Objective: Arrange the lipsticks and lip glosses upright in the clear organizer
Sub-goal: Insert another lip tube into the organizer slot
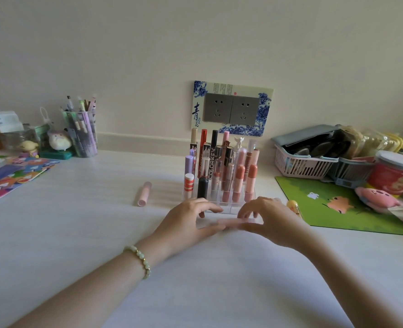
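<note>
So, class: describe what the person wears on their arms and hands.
No sleeves show on either arm. The left wrist carries a bracelet of pale green beads with small gold spacers. No ring or watch is visible on the left hand or the right hand.

— What do you see in the rack?

— The clear organizer (228, 207) stands on the desk near the wall, tiered and see-through. Tubes stand upright in it: a black lipstick (202, 188) and a red-and-white striped tube (189, 183) at the front left, a lilac tube (189, 163) behind them, a COLORKEY gloss (211, 165) in the middle, coral glosses (239, 183) on the right, and taller ones at the back.

— Any outside it?

— Two that I can tell. A pink tube (144, 194) lies flat just left of the organizer. I hold a pale pink tube (233, 221) level between my left hand (191, 223) and right hand (266, 221), just in front of it.
</note>
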Demonstrator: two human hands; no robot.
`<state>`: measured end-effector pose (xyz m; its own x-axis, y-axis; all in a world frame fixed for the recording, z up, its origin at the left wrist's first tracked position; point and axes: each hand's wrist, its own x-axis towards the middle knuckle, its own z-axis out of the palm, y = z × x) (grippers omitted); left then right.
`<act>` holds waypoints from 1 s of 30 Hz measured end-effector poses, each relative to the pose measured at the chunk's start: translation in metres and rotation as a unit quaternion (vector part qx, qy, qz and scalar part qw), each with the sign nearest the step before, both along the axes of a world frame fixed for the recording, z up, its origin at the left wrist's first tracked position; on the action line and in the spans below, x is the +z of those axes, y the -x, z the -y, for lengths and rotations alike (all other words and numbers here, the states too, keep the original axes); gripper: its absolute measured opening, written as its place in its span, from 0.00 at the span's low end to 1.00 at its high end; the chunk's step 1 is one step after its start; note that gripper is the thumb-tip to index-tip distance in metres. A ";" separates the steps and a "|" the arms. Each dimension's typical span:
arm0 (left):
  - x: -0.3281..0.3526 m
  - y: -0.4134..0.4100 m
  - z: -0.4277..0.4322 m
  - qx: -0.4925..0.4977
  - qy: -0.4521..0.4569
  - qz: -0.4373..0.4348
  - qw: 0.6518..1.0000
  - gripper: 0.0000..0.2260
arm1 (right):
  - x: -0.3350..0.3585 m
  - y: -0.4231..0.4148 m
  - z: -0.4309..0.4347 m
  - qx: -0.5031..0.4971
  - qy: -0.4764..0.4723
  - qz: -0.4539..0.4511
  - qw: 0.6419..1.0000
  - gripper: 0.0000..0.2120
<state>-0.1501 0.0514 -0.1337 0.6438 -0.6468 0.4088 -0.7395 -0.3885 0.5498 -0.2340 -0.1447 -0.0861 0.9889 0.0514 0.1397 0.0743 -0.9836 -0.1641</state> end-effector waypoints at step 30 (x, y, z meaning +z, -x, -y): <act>0.012 -0.008 -0.031 0.101 -0.053 -0.035 0.993 0.11 | 0.010 -0.048 -0.035 0.014 -0.309 0.267 0.913 0.07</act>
<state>-0.1419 0.0822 -0.1219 0.7888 -0.5390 0.2954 -0.6024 -0.5826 0.5456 -0.1860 -0.1095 -0.0761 0.7715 -0.1766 0.6113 0.3291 -0.7115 -0.6209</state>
